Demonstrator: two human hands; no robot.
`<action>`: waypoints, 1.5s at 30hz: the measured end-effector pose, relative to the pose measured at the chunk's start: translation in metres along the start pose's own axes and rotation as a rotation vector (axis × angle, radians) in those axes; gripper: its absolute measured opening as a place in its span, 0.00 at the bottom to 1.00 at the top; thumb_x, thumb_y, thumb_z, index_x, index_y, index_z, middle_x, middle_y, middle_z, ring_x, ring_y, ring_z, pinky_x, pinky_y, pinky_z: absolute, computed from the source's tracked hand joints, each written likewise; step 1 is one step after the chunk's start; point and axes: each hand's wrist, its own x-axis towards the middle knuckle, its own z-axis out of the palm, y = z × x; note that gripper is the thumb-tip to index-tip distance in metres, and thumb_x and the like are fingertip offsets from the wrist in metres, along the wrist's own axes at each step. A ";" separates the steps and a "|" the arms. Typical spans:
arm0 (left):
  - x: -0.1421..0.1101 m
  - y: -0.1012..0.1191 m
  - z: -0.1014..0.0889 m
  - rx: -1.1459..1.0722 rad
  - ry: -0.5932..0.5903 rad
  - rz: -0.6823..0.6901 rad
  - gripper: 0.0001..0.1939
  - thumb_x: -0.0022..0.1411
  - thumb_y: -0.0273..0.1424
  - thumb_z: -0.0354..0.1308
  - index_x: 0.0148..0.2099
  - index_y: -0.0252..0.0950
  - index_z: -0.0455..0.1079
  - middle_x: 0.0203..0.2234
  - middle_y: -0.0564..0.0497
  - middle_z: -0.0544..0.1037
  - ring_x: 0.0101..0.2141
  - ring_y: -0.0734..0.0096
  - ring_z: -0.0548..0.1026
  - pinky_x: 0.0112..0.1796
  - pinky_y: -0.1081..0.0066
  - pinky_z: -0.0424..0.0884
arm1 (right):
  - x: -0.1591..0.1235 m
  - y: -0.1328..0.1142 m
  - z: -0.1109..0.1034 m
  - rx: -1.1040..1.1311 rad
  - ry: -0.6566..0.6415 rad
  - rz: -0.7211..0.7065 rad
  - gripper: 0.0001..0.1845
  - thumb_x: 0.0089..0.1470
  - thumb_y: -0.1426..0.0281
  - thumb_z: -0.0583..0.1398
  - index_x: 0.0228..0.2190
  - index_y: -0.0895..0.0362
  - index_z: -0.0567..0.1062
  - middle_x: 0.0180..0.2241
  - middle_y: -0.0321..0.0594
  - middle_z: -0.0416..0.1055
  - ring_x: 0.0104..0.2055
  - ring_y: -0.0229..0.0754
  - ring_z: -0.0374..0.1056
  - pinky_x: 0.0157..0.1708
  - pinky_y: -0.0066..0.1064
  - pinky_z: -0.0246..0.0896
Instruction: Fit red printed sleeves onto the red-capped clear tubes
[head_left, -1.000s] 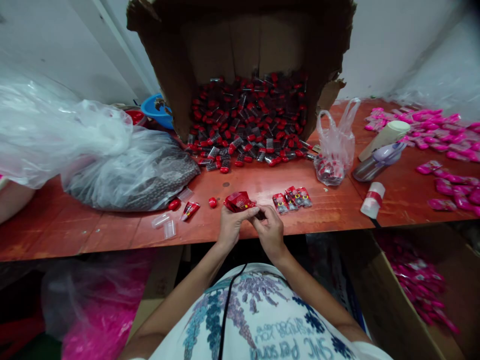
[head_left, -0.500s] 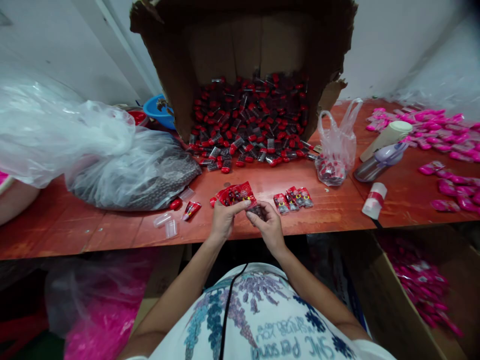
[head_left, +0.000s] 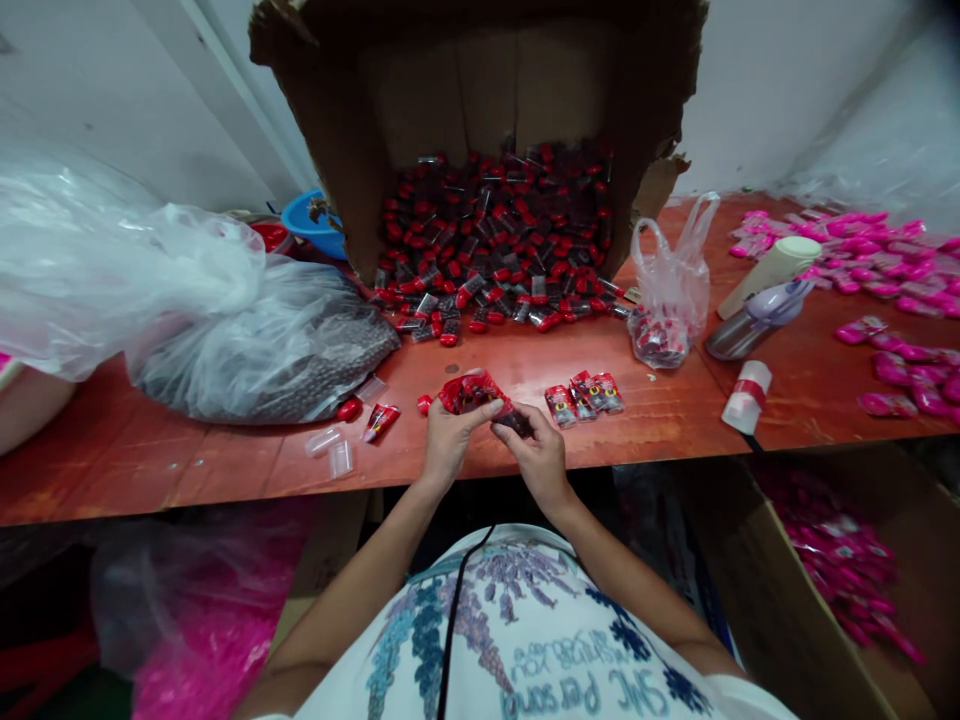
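Note:
Just over the table's front edge, my left hand point(head_left: 451, 440) is closed on red printed plastic wrappers point(head_left: 472, 390), its thumb pressed across them. Beside it, my right hand point(head_left: 541, 455) pinches a small dark-filled container point(head_left: 516, 420) at the wrappers' right end. Fingers hide most of this container, so I cannot tell how far the wrapper covers it. Several wrapped red packs point(head_left: 583, 397) lie right of my hands. To the left are a loose printed wrapper point(head_left: 381, 422), a red cap point(head_left: 349, 409) and clear empty tubes point(head_left: 341, 459).
A torn cardboard box point(head_left: 319, 130) lies on its side, spilling red-capped containers point(head_left: 495, 240). A plastic sack of dark beads point(head_left: 277, 340) sits left. At right stand a small carrier bag point(head_left: 667, 300), a flask point(head_left: 750, 325), a roll point(head_left: 747, 397) and pink packs point(head_left: 862, 250).
The red wrappers have tilted and bunched slightly in my left hand. My hands stay nearly in place, and the view has shifted a little.

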 end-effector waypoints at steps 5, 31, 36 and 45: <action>0.000 0.005 -0.007 0.052 -0.136 -0.054 0.13 0.43 0.29 0.69 0.34 0.34 0.75 0.29 0.50 0.80 0.34 0.65 0.77 0.42 0.65 0.71 | 0.005 -0.007 -0.005 0.259 -0.113 0.158 0.16 0.48 0.64 0.64 0.39 0.56 0.74 0.28 0.34 0.72 0.27 0.35 0.66 0.26 0.26 0.62; -0.005 -0.006 -0.011 -0.300 0.057 -0.166 0.14 0.40 0.28 0.71 0.25 0.32 0.68 0.20 0.57 0.74 0.24 0.76 0.73 0.32 0.72 0.71 | 0.001 0.001 0.005 0.553 -0.253 0.361 0.14 0.54 0.56 0.58 0.33 0.55 0.73 0.28 0.34 0.70 0.23 0.32 0.64 0.20 0.23 0.62; -0.008 -0.002 -0.011 -0.156 0.014 -0.083 0.12 0.39 0.25 0.70 0.29 0.32 0.73 0.25 0.53 0.78 0.27 0.72 0.74 0.35 0.71 0.70 | -0.002 0.004 0.006 0.472 -0.241 0.313 0.16 0.56 0.55 0.56 0.33 0.55 0.72 0.29 0.35 0.69 0.23 0.32 0.63 0.20 0.23 0.60; -0.023 -0.009 0.007 -0.094 0.090 0.042 0.07 0.46 0.28 0.67 0.30 0.33 0.74 0.24 0.53 0.77 0.26 0.74 0.73 0.33 0.73 0.69 | -0.012 0.006 0.022 0.330 0.013 0.144 0.14 0.60 0.57 0.51 0.32 0.53 0.68 0.24 0.31 0.61 0.23 0.34 0.58 0.23 0.25 0.56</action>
